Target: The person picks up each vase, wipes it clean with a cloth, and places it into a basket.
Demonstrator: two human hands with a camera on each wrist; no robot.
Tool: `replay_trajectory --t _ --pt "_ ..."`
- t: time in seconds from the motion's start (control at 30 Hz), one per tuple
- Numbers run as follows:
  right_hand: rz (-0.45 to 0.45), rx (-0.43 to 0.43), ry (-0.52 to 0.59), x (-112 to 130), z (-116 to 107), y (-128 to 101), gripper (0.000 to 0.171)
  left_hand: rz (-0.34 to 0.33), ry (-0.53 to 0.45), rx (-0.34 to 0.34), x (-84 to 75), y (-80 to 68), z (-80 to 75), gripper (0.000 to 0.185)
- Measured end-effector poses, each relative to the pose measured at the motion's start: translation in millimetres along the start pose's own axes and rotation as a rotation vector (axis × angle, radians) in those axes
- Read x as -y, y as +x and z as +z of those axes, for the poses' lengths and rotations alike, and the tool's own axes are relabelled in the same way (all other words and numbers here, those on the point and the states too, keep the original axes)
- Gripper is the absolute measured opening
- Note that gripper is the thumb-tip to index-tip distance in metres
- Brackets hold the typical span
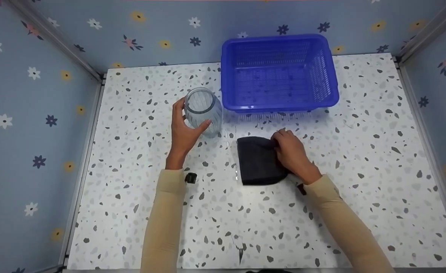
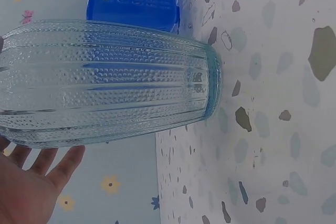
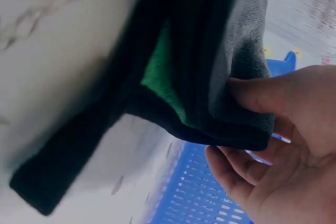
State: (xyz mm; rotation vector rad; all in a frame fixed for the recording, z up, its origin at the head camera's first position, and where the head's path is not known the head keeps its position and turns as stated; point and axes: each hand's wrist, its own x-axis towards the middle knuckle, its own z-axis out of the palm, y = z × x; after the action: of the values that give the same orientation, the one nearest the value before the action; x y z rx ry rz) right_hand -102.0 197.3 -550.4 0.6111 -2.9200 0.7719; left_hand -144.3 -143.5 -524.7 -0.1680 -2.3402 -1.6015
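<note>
Table: speckled top (image 1: 139, 212), walled on three sides, open room in front of you.
Basket (image 1: 279, 102): empty, at the back.
Left hand (image 1: 183, 131): you're gripping the vase (image 1: 203, 112).
Right hand (image 1: 293, 153): you're pinching the cloth (image 1: 258, 161).

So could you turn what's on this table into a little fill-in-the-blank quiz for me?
1. The left hand grips a clear ribbed glass ____.
2. The right hand pinches the edge of a dark ____ lying on the table.
3. The basket behind the hands is ____ in colour.
4. In the right wrist view, the folded fabric shows a ____ layer inside.

Missing words: jar; cloth; blue; green
</note>
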Motion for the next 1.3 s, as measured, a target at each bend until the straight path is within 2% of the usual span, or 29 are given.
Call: replay_trajectory --t 0.27,0.5,0.63,1.0,1.3 --pt "-0.027 -0.073 0.100 10 -15 -3 0.021 -0.006 -0.015 0.023 -1.8 -0.5 -1.0 0.089" --pt "-0.097 -0.212 0.220 20 -30 1 0.024 -0.011 -0.006 0.057 -4.8 -5.2 2.8 0.090" --pt "-0.114 -0.275 0.263 28 -37 2 0.024 0.012 0.001 0.069 -6.2 -8.5 6.6 0.090" --pt "-0.119 -0.328 0.336 39 -44 10 0.023 0.041 -0.039 0.120 -13.2 -19.1 18.0 0.091" --pt "-0.135 -0.376 0.361 50 -45 23 0.018 0.090 -0.026 0.170 -19.6 -26.6 27.8 0.093"
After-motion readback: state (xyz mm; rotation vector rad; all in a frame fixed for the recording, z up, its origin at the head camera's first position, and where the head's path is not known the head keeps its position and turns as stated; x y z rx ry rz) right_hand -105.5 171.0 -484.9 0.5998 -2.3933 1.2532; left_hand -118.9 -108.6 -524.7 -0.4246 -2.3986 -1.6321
